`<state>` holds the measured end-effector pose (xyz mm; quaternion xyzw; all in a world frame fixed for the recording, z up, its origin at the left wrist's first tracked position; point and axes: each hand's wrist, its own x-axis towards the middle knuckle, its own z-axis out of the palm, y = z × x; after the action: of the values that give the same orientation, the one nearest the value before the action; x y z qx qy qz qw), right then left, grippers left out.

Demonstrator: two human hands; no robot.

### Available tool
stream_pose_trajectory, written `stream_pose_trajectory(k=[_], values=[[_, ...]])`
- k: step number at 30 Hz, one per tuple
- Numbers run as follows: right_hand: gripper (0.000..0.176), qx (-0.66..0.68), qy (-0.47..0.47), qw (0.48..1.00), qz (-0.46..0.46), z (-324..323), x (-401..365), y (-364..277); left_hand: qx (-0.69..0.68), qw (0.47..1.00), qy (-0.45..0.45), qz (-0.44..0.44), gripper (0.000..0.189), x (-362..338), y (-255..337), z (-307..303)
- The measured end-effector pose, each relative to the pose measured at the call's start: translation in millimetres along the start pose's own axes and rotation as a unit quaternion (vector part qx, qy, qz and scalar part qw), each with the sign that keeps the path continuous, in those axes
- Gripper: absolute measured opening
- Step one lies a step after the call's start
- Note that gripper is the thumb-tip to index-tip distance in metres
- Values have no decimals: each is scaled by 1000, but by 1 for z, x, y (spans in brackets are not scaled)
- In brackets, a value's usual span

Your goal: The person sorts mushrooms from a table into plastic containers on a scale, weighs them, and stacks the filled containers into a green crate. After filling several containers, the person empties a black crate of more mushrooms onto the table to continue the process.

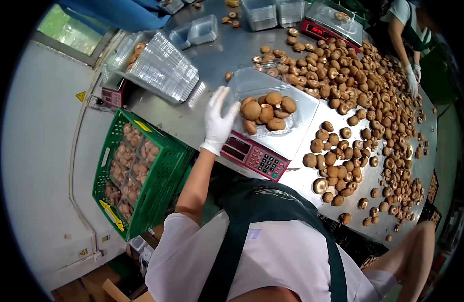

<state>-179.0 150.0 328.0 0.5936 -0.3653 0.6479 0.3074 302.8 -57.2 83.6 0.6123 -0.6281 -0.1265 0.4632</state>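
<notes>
My left hand [220, 121], in a white glove, is open beside the left edge of a clear plastic container [291, 122]. Its fingers are stretched upward; whether they touch the container's lid, I cannot tell. Several brown mushrooms [265, 114] lie in this container, which rests with its lid raised on a red and silver scale [301, 104]. The scale's keypad faces me, and its display looks dark. My right arm is bent at the lower right, with the right hand out of view.
Loose mushrooms [363, 88] cover much of the metal table [297, 189]. Stacked clear trays [164, 68] stand at the upper left. A green crate [159, 173] of packed mushrooms is at the left. Another scale [337, 25] is at the back, near a co-worker's gloved hands [412, 80].
</notes>
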Motion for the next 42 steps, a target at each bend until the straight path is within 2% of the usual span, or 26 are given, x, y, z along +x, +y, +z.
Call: stream_pose_trajectory(k=[2,4,6,8,12,13,15,18,23,26,28,29,30,32,33,34,35,36,38,40,41,42], values=[[44,-24,-7,999,35,-7,-10,-2,-7,998,49,-32,38,9,-18,-13],[44,-43,-14,997,62,-12,-21,-3,-58,992,50,-97,37,16,-37,-22],[43,-62,-23,994,85,-19,-28,-3,-76,989,54,-113,37,24,-53,-23],[43,-71,-28,992,100,-20,-34,-3,-107,985,35,-134,38,30,-58,-23],[42,-81,-36,989,120,-23,-41,-3,-200,948,-44,-243,48,48,-57,-11],[42,-85,-39,988,123,-24,-42,-4,-201,948,-43,-243,48,52,-52,-9],[42,-91,-42,987,125,-25,-44,-6,-226,907,-95,-342,50,61,-41,-2],[41,-93,-46,986,128,-25,-47,-7,-265,882,-129,-369,55,72,-46,14],[40,-101,-44,984,137,-27,-52,-7,-331,856,-140,-371,59,85,-47,31],[40,-103,-43,984,140,-28,-54,-6,-376,849,-117,-354,63,88,-45,32],[39,-105,-43,983,142,-27,-55,-4,-436,859,-67,-261,61,88,-29,21],[39,-104,-45,983,143,-27,-55,-4,-439,867,-58,-226,54,84,-18,13],[39,-105,-49,983,144,-27,-55,-3,-438,867,-57,-230,54,78,-9,4],[39,-106,-44,983,144,-27,-56,-2,-364,921,-95,-97,40,65,5,-13],[39,-106,-42,983,144,-26,-57,-1,-304,936,-135,-119,40,54,8,-19],[39,-104,-40,984,142,-26,-57,0,-265,940,-160,-142,25,41,21,-23],[39,-100,-37,985,138,-24,-57,2,-133,977,-152,-65,31,27,23,-22],[38,-96,-35,985,135,-23,-56,5,2,990,-141,12,38,14,19,-19],[38,-87,-30,988,120,-19,-52,7,34,995,-97,-1,52,-11,8,-7],[38,-75,-16,993,92,-10,-42,8,40,997,-72,6,51,-30,-2,5],[38,-67,-6,995,72,-2,-35,8,-62,988,-89,-112,55,-40,-10,12],[38,-53,5,997,48,8,-28,7,-165,954,-103,-227,60,-45,-13,18]])
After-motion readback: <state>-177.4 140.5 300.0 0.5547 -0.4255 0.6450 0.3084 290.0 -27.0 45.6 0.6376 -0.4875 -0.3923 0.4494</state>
